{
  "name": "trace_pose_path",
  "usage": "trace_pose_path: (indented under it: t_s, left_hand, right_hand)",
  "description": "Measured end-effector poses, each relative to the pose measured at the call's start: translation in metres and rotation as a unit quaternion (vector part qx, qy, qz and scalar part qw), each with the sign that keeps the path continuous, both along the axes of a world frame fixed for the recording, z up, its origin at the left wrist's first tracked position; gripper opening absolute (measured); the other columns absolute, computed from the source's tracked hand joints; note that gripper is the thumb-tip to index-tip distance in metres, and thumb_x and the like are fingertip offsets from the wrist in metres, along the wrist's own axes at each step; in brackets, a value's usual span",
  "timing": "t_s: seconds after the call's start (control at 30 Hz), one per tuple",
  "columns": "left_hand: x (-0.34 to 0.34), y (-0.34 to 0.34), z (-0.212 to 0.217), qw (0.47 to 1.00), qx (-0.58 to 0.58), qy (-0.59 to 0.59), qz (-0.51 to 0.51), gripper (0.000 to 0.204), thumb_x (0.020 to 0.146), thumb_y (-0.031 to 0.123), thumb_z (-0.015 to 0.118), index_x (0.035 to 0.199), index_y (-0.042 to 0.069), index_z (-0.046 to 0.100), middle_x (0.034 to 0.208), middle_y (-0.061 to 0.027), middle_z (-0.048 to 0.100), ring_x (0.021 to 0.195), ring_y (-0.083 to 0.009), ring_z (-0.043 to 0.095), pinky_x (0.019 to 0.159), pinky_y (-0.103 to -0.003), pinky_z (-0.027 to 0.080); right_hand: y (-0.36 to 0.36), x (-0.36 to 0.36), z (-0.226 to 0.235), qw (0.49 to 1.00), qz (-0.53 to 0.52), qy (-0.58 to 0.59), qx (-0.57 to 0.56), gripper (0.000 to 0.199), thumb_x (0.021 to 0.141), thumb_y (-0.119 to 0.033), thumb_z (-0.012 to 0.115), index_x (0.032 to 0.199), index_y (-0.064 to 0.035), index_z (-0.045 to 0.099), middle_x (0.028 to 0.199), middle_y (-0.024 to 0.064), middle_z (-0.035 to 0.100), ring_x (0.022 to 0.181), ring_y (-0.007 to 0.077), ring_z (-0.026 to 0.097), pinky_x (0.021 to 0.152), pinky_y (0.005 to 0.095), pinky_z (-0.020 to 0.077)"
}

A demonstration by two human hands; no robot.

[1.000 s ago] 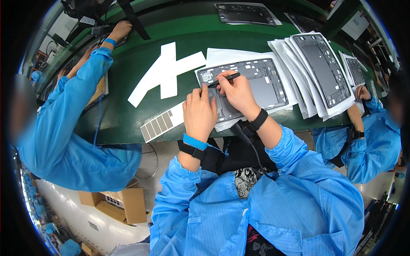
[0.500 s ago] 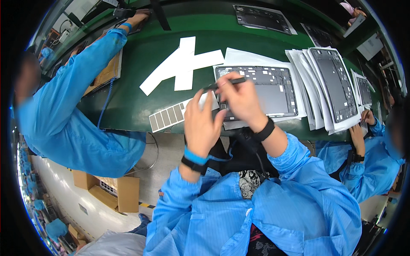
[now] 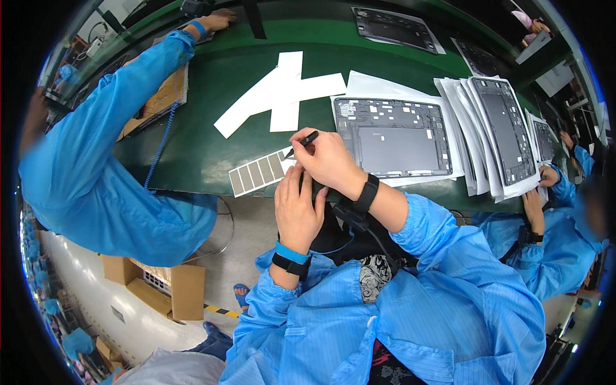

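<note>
My right hand (image 3: 330, 160) grips a thin black tool (image 3: 301, 144) like a pen, its tip down on the right end of a white sheet of grey rectangular stickers (image 3: 258, 173) at the near edge of the green table (image 3: 192, 160). My left hand (image 3: 298, 208) lies just below with fingers stretched out, fingertips against the table edge beside that sheet and under my right hand. A dark grey tablet back panel (image 3: 394, 138) lies on white paper to the right of my hands.
A fanned stack of panels on white sheets (image 3: 500, 125) lies to the right. Loose white paper strips (image 3: 282, 90) and another panel (image 3: 393, 29) lie farther back. Co-workers in blue sleeves (image 3: 122, 135) work left and right (image 3: 552, 224). Cardboard boxes (image 3: 173, 289) stand on the floor.
Both my hands have left the tablet panel and moved left and nearer, to the sticker sheet at the table edge. The black tool stays in my right hand.
</note>
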State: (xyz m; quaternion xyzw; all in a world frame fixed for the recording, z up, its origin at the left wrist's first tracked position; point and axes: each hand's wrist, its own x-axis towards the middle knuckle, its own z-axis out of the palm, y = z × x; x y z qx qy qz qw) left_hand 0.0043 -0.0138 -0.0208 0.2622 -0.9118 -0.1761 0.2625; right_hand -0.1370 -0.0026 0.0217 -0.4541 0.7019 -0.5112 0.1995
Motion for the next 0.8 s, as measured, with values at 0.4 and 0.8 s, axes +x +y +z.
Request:
trace_pose_path:
  t_s: [0.4,0.8]
  left_hand:
    - [-0.047,0.042,0.046,0.997,-0.049,0.053,0.001,0.033,0.092,0.016,0.062,0.119,-0.003,0.060,0.130,-0.0220,0.056,0.120,-0.0398,0.052,0.102,-0.047,0.040]
    - [-0.187,0.142,0.034,0.963,0.036,0.017,-0.265,0.044,0.088,0.013,0.065,0.125,-0.007,0.051,0.136,-0.0267,0.048,0.127,-0.0416,0.048,0.103,-0.045,0.045]
  right_hand:
    - [0.212,-0.152,0.046,0.951,-0.259,-0.146,-0.089,0.021,0.094,-0.011,0.060,0.106,0.0051,0.066,0.070,0.0046,0.064,0.060,0.0109,0.061,0.061,0.0247,0.0503]
    - [0.264,-0.169,0.018,0.964,-0.248,-0.092,-0.031,0.018,0.090,-0.014,0.061,0.098,0.0011,0.068,0.076,0.0040,0.067,0.064,0.0092,0.060,0.057,0.0251,0.0476]
